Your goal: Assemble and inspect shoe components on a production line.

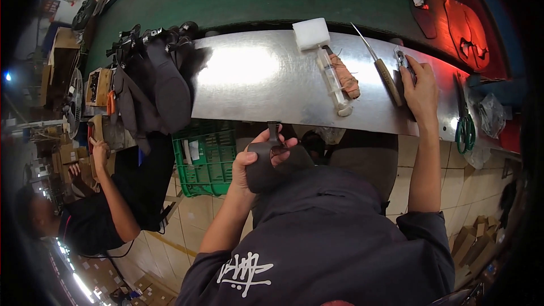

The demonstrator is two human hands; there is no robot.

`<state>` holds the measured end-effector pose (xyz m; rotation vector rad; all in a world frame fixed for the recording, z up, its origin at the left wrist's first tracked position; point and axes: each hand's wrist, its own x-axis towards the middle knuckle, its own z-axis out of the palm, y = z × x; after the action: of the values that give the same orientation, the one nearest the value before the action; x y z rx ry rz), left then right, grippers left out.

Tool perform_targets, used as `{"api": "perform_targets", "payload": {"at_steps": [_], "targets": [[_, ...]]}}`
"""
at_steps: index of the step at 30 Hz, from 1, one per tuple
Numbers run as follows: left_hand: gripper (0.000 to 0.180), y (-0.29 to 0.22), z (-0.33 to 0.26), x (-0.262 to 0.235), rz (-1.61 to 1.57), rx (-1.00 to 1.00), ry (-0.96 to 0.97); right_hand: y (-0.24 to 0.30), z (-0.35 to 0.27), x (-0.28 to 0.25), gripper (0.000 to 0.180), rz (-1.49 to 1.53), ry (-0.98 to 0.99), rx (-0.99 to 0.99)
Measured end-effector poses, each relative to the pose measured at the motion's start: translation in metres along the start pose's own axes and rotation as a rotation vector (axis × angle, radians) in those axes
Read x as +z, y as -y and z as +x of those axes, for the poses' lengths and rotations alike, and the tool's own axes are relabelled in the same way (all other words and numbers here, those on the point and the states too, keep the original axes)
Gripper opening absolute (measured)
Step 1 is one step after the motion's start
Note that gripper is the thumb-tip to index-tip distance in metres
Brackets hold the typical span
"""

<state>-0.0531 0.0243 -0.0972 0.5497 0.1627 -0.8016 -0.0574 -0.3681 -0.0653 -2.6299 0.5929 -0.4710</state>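
Observation:
My left hand [247, 165] is closed around a dark shoe part [263, 167], broad and rounded at one end with a narrow black stem at the other. It is held over my lap, just below the metal table's near edge. Toward the right of the table, the fingers of my right hand [421, 86] close on a slim utility knife [400, 56] with a silvery end; my hand hides part of it. Just left of that lies an awl [387, 79] with a wooden handle and long spike, pointing away from me.
A white foam block [311, 34], a clear syringe [333, 79] and an orange-wrapped tool [345, 76] lie mid-table. Green-handled scissors [465, 130] hang over the right edge. Dark shoe parts [171, 88] pile up at left, near a co-worker [107, 209]. A green crate [205, 173] stands below.

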Motion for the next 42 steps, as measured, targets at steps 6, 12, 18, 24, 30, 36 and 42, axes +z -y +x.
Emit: {"api": "perform_targets", "payload": {"at_steps": [6,12,18,24,30,36,42], "targets": [[0.088,0.004,-0.011,-0.003,-0.131,-0.046,0.037,-0.003,0.002,-0.001,0.04,-0.12,0.03,-0.068],[0.088,0.005,-0.013,-0.012,-0.143,0.0,0.015,0.07,-0.039,-0.042,0.034,0.656,0.074,0.041],[0.083,0.01,-0.009,-0.01,-0.104,0.018,-0.052,0.134,-0.095,-0.005,0.033,0.84,0.853,-0.003],[0.075,0.006,-0.008,-0.003,0.018,0.096,-0.079,0.149,-0.099,0.02,0.044,0.926,0.976,0.013],[0.069,0.003,-0.002,-0.006,0.06,0.091,-0.134,0.151,-0.096,0.035,0.044,0.948,0.857,-0.024],[0.068,0.002,-0.002,-0.01,0.103,0.089,-0.147,0.152,-0.094,0.043,0.042,0.94,0.86,-0.025],[0.065,0.003,-0.004,-0.001,0.101,0.123,-0.21,0.153,-0.095,0.042,0.042,0.915,0.838,-0.05]]}}
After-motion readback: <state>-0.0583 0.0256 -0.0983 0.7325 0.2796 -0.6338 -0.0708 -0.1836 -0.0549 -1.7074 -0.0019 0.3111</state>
